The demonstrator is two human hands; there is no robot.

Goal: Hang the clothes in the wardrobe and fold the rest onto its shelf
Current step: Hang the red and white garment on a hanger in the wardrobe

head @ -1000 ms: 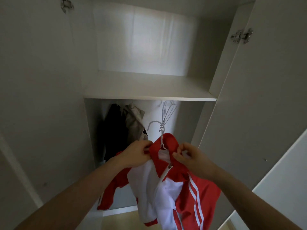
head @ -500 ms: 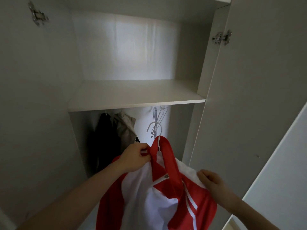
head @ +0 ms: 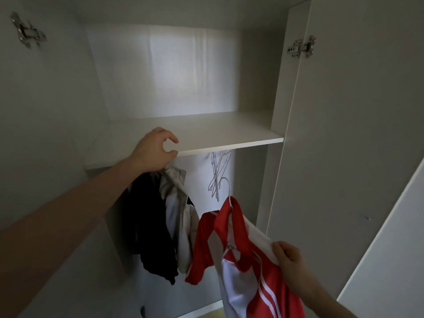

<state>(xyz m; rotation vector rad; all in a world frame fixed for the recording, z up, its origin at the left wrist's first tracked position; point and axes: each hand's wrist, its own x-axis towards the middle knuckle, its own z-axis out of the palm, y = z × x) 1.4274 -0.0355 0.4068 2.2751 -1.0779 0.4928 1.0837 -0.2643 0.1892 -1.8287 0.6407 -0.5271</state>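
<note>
- The wardrobe (head: pixel 344 157) is seen with both doors swung open; a metal hinge (head: pixel 300 48) is fixed at the upper right and another hinge (head: pixel 27 33) at the upper left.
- The white shelf (head: pixel 229 131) is set across the wardrobe's width, above the hanging space.
- The red and white jacket (head: pixel 243 260) is carried on a white hanger (head: pixel 226 187) whose hook is raised just below the shelf, in front of the hanging space and not clearly hooked on anything; the jacket is held low at the right, its zip partly done up and a red sleeve left dangling on the left.
- A black garment (head: pixel 149 226) is hung under the shelf at the left, with a grey and white garment (head: pixel 177 214) touching it on its right.
- A bunch of bare white hangers (head: pixel 218 175) is hung under the shelf, just behind the jacket's hanger.
- The left hand (head: pixel 152 149) is raised to the shelf's front edge, its thumb and forefinger curved in a loose ring with nothing seen between them; whether the top of the grey garment is caught beneath the palm cannot be told.
- The right hand (head: pixel 290 260) is closed on the jacket's white shoulder, the fabric being pinched between thumb and fingers.
</note>
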